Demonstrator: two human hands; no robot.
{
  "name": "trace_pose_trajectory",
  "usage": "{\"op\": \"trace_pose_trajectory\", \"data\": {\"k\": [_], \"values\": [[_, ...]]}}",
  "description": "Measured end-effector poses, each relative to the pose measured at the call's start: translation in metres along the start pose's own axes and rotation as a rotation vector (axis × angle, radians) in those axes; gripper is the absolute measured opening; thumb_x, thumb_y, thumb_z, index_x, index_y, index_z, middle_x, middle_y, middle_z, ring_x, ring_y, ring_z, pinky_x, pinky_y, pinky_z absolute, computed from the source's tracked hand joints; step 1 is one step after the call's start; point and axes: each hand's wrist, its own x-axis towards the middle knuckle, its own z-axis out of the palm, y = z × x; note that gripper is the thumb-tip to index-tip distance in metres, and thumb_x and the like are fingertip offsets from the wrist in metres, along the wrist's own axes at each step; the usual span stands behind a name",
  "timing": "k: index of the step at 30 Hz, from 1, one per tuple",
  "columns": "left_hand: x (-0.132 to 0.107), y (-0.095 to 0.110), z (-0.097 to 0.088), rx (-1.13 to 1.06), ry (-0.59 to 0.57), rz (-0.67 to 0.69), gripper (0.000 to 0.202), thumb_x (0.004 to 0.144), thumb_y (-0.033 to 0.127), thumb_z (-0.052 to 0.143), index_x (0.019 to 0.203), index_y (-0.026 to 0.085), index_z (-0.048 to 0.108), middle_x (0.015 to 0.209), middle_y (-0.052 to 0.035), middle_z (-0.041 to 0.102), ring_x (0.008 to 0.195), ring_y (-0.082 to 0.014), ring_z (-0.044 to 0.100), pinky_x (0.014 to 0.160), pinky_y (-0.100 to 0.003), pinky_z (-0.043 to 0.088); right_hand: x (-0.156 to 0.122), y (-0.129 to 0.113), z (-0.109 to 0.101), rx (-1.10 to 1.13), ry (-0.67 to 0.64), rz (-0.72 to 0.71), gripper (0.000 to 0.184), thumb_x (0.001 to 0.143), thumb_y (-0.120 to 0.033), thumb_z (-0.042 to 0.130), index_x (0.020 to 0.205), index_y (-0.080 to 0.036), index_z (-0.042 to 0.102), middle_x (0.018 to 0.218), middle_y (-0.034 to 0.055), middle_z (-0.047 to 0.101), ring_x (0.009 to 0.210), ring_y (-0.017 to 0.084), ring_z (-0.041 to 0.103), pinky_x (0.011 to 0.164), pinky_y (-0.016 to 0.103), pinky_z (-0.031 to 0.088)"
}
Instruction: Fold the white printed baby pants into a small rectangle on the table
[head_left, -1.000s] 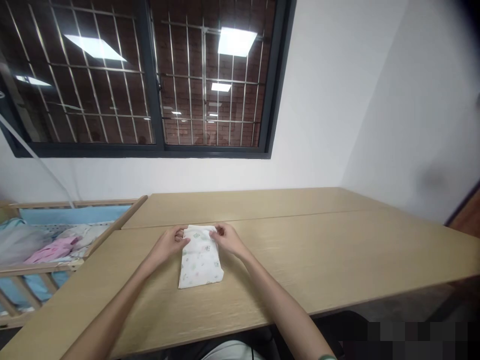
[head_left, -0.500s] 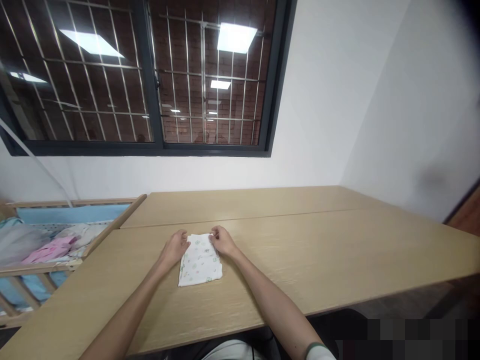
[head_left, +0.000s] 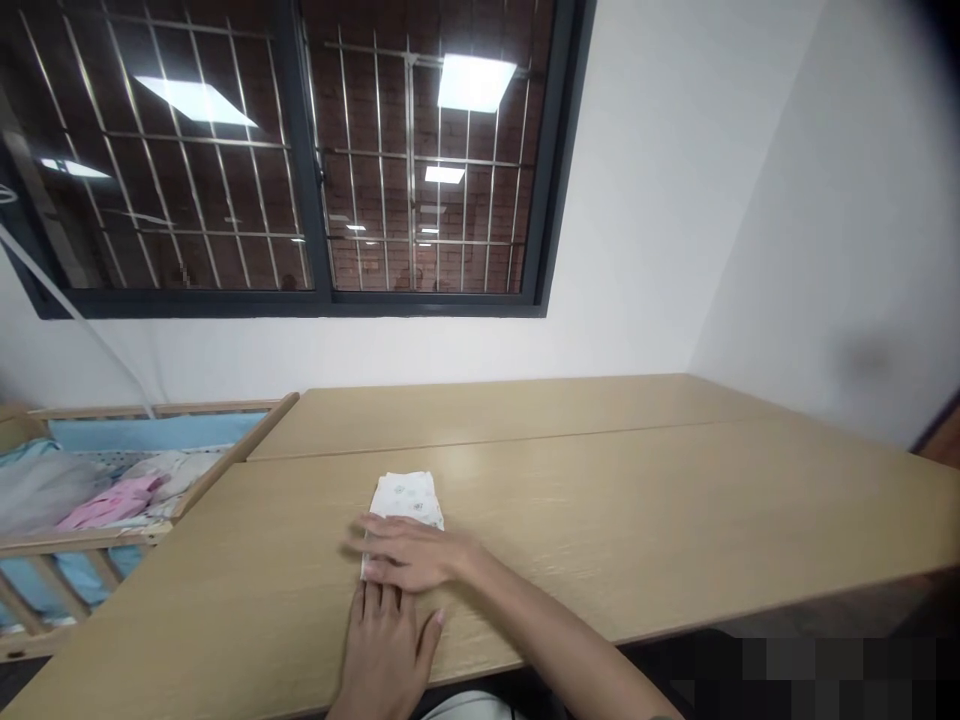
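Note:
A small folded white cloth (head_left: pixel 406 494) with a faint green print lies on the light wooden table (head_left: pixel 675 500). My right hand (head_left: pixel 411 556) lies flat across the near end of the cloth, fingers stretched out and pointing left. My left hand (head_left: pixel 386 642) rests flat on the table just in front of it, fingers pointing away from me, their tips at or under the right hand. The near part of the cloth is hidden beneath my hands.
A wooden crib (head_left: pixel 225 462) stands against the table's left side, holding pink and pale clothes (head_left: pixel 112 497). A barred window (head_left: pixel 300 160) and white walls lie behind. A seam (head_left: pixel 600 432) runs across the table; its front edge is near my body.
The cloth became shorter, its far end folded toward me. Both hands left the far corners and came down flat on its near end and the table.

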Motion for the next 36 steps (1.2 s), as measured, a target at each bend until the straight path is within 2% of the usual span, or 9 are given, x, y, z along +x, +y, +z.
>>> {"op": "trace_pose_trajectory", "data": {"k": [4, 8, 11, 16, 21, 27, 32, 36], "values": [[-0.003, -0.003, -0.002, -0.046, -0.009, -0.006, 0.051, 0.097, 0.05, 0.045, 0.128, 0.015, 0.064, 0.132, -0.0175, 0.062, 0.124, -0.0356, 0.055, 0.105, -0.051, 0.042, 0.0, 0.016, 0.013, 0.009, -0.099, 0.098, 0.059, 0.104, -0.057, 0.03, 0.157, -0.029, 0.031, 0.165, 0.0035, 0.022, 0.154, 0.019, 0.015, 0.125, 0.041, 0.01], [-0.004, -0.002, -0.001, -0.061, 0.001, -0.036, 0.053, 0.096, 0.05, 0.046, 0.132, 0.014, 0.063, 0.137, -0.0187, 0.059, 0.134, -0.0374, 0.047, 0.107, -0.051, 0.041, 0.002, 0.038, 0.014, -0.031, -0.057, 0.144, 0.062, 0.104, -0.059, 0.028, 0.158, -0.03, 0.028, 0.166, 0.0027, 0.02, 0.154, 0.019, 0.013, 0.125, 0.043, 0.008], [-0.006, -0.003, 0.014, -0.072, 0.05, -0.057, 0.056, 0.094, 0.053, 0.048, 0.135, 0.017, 0.062, 0.146, -0.0187, 0.053, 0.139, -0.0387, 0.042, 0.107, -0.051, 0.041, 0.005, 0.051, 0.009, -0.083, -0.044, 0.194, 0.062, 0.103, -0.061, 0.027, 0.158, -0.032, 0.026, 0.166, 0.0005, 0.017, 0.155, 0.019, 0.01, 0.125, 0.043, 0.005], [-0.009, -0.008, 0.041, -0.073, 0.141, -0.043, 0.061, 0.091, 0.056, 0.05, 0.138, 0.02, 0.06, 0.148, -0.0193, 0.051, 0.134, -0.0388, 0.048, 0.103, -0.052, 0.044, 0.01, 0.067, -0.002, -0.134, -0.005, 0.247, 0.066, 0.102, -0.063, 0.028, 0.158, -0.029, 0.026, 0.167, 0.0013, 0.016, 0.155, 0.021, 0.007, 0.125, 0.043, 0.006], [-0.008, -0.009, 0.054, -0.027, 0.215, -0.039, 0.059, 0.088, 0.054, 0.051, 0.134, 0.02, 0.064, 0.143, -0.0203, 0.056, 0.13, -0.0394, 0.052, 0.098, -0.051, 0.047, 0.014, 0.075, -0.007, -0.148, 0.034, 0.243, 0.067, 0.102, -0.061, 0.029, 0.159, -0.025, 0.026, 0.167, 0.0038, 0.016, 0.155, 0.021, 0.009, 0.125, 0.043, 0.006], [-0.008, -0.009, 0.062, -0.006, 0.201, -0.045, 0.059, 0.087, 0.056, 0.05, 0.133, 0.021, 0.065, 0.141, -0.018, 0.058, 0.131, -0.0392, 0.051, 0.099, -0.052, 0.046, 0.017, 0.079, -0.006, -0.155, 0.053, 0.258, 0.067, 0.103, -0.06, 0.029, 0.16, -0.026, 0.023, 0.167, 0.0039, 0.017, 0.155, 0.021, 0.01, 0.125, 0.043, 0.007], [-0.008, -0.011, 0.063, 0.005, 0.246, -0.009, 0.057, 0.088, 0.053, 0.049, 0.131, 0.019, 0.067, 0.138, -0.0215, 0.059, 0.128, -0.0412, 0.053, 0.096, -0.053, 0.047, 0.016, 0.08, -0.005, -0.16, 0.062, 0.254, 0.066, 0.103, -0.059, 0.029, 0.16, -0.026, 0.024, 0.167, 0.0041, 0.018, 0.155, 0.021, 0.01, 0.125, 0.044, 0.007], [-0.009, -0.013, 0.065, -0.01, 0.222, -0.011, 0.058, 0.088, 0.054, 0.052, 0.133, 0.02, 0.065, 0.14, -0.0201, 0.058, 0.129, -0.0408, 0.052, 0.096, -0.052, 0.047, 0.016, 0.082, -0.005, -0.165, 0.058, 0.242, 0.069, 0.102, -0.061, 0.027, 0.16, -0.023, 0.023, 0.167, 0.0052, 0.016, 0.155, 0.021, 0.009, 0.125, 0.043, 0.006]]}}
